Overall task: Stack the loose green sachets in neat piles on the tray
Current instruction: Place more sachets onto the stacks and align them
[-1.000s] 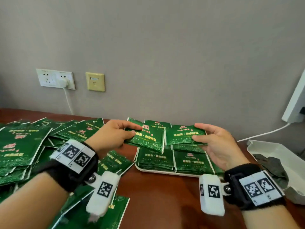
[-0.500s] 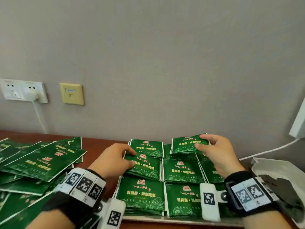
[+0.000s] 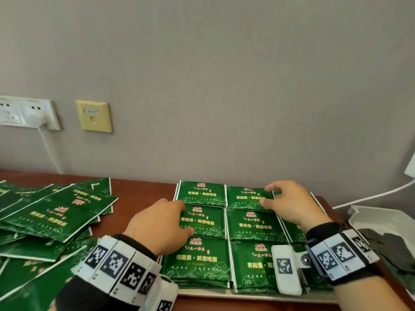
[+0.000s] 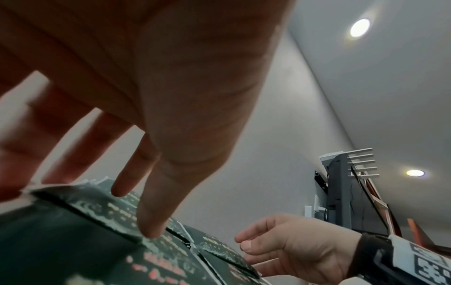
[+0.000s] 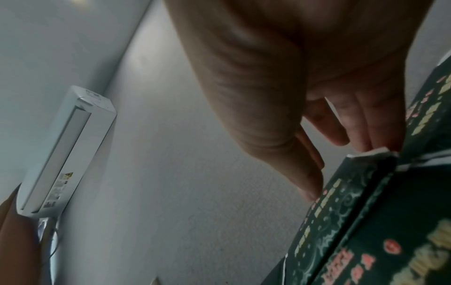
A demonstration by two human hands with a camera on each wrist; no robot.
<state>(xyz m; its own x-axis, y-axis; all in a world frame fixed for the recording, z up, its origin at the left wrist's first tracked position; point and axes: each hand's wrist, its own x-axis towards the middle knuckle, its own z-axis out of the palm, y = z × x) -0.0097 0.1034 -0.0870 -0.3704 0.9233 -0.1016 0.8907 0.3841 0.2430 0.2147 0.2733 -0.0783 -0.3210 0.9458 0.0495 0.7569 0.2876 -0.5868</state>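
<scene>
A white tray (image 3: pixel 202 293) carries several piles of green sachets in a grid. My left hand (image 3: pixel 184 218) lies with straight fingers on the top sachet (image 3: pixel 206 222) of the middle-left pile; in the left wrist view its thumb tip (image 4: pixel 151 229) touches that sachet's face. My right hand (image 3: pixel 267 195) holds a green sachet (image 3: pixel 246 198) lying on the back-middle pile, its thumb on top and its fingers curled over the far edge. The right wrist view shows that thumb (image 5: pixel 310 185) on the sachet (image 5: pixel 341 212). A heap of loose sachets (image 3: pixel 56 216) lies to the left.
The wooden table (image 3: pixel 134 194) ends at a grey wall just behind the tray. A white container (image 3: pixel 381 218) with dark contents stands right of the tray. Wall sockets (image 3: pixel 27 113) with a plugged cable are at the left, and a white cable (image 3: pixel 370 196) at the right.
Both hands moved forward and down over the tray. The left hand's sachet now lies flat on the middle-left pile, and the right hand's sachet has come down onto the back-middle pile.
</scene>
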